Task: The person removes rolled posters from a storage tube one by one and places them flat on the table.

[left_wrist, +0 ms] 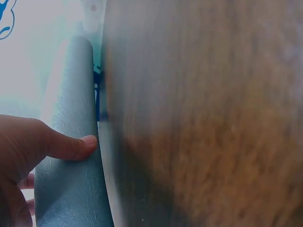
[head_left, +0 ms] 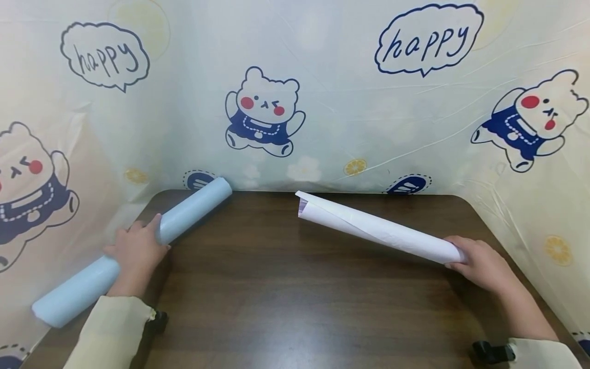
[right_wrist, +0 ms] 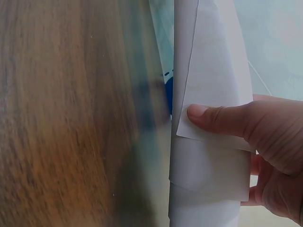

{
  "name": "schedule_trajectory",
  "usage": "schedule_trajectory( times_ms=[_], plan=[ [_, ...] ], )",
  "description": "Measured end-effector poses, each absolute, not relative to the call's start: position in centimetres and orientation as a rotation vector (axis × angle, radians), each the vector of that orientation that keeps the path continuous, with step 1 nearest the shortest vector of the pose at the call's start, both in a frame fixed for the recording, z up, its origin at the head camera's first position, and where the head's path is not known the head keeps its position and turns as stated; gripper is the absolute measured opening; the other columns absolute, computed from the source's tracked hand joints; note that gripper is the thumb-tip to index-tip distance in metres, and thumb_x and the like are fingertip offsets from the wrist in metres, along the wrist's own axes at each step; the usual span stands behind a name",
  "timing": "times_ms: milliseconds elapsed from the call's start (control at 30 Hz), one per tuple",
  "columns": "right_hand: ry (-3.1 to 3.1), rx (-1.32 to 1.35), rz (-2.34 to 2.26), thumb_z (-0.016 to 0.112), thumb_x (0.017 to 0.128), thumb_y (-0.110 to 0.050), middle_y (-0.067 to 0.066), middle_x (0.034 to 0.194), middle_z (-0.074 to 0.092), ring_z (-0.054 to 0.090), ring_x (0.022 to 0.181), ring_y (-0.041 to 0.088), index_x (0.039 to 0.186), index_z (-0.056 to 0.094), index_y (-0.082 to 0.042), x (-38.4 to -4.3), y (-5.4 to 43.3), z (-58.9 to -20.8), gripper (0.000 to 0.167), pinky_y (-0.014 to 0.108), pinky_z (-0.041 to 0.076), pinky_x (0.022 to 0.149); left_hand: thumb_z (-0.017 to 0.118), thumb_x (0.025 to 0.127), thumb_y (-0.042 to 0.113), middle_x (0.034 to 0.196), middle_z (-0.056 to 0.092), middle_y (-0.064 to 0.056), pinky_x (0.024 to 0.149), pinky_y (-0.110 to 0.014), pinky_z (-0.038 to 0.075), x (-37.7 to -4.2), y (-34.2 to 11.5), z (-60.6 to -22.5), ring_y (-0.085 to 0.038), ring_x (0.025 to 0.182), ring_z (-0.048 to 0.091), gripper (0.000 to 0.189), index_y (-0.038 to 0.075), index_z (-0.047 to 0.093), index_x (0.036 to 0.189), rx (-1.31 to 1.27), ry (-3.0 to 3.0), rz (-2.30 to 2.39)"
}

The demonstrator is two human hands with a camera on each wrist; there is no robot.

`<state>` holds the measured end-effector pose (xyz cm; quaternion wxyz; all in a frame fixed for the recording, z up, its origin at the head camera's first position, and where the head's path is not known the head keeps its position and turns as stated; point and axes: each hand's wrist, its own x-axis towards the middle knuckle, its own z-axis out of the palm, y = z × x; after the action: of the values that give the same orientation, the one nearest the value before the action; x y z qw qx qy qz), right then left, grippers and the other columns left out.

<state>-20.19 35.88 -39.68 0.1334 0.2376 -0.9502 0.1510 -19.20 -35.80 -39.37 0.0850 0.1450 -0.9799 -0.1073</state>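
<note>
My left hand [head_left: 138, 251] grips a light blue roll [head_left: 195, 207] around its middle, at the left edge of the table. The roll slants from lower left to the table's back edge, and its surface looks finely wrinkled in the left wrist view, where the thumb [left_wrist: 75, 147] lies across it. On the right, my right hand [head_left: 481, 264] holds a white paper roll [head_left: 373, 225] by its near right end. This roll points to the upper left, its far end partly unrolled with a purplish inside. In the right wrist view the thumb [right_wrist: 213, 118] presses on the paper's loose corner.
A dark brown wooden table [head_left: 286, 287] lies between the hands. Pale cloth [head_left: 332, 128] with printed bears and "happy" bubbles hangs behind and on both sides. Dark straps show at the left cuff [head_left: 159, 322] and the right cuff [head_left: 493, 352].
</note>
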Motion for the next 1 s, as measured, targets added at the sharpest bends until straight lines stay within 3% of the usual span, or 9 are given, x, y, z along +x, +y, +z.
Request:
schedule_trajectory(
  times_ms=[433, 700, 1000],
  plan=[
    [-2.727, 0.719, 0.420, 0.091, 0.059, -0.005, 0.012, 0.093, 0.070, 0.062, 0.075, 0.027, 0.106, 0.066, -0.004, -20.2, 35.6, -40.0, 0.053, 0.052, 0.049, 0.067, 0.082, 0.072, 0.019, 0.125, 0.037, -0.041, 0.077, -0.090, 0.013, -19.3, -36.8, -40.1, -0.064, 0.109, 0.025, 0.096, 0.005, 0.029, 0.150, 0.484, -2.955, -0.285],
    [-2.724, 0.736, 0.441, 0.090, 0.060, -0.004, 0.012, 0.094, 0.070, 0.062, 0.076, 0.026, 0.106, 0.066, -0.004, -20.2, 35.1, -40.0, 0.052, 0.052, 0.050, 0.069, 0.082, 0.074, 0.027, 0.130, 0.034, -0.041, 0.078, -0.090, 0.013, -19.3, -36.3, -39.6, -0.066, 0.111, 0.024, 0.098, 0.003, 0.026, 0.151, 0.499, -2.955, -0.307],
    [-2.787, 0.695, 0.462, 0.089, 0.064, -0.006, 0.015, 0.098, 0.069, 0.063, 0.081, 0.032, 0.109, 0.066, -0.004, -20.2, 34.8, -39.8, 0.051, 0.059, 0.050, 0.074, 0.081, 0.076, 0.026, 0.132, 0.034, -0.042, 0.079, -0.090, 0.011, -19.4, -36.0, -39.2, -0.066, 0.112, 0.025, 0.097, 0.004, 0.025, 0.152, 0.488, -2.919, -0.346]
  ],
)
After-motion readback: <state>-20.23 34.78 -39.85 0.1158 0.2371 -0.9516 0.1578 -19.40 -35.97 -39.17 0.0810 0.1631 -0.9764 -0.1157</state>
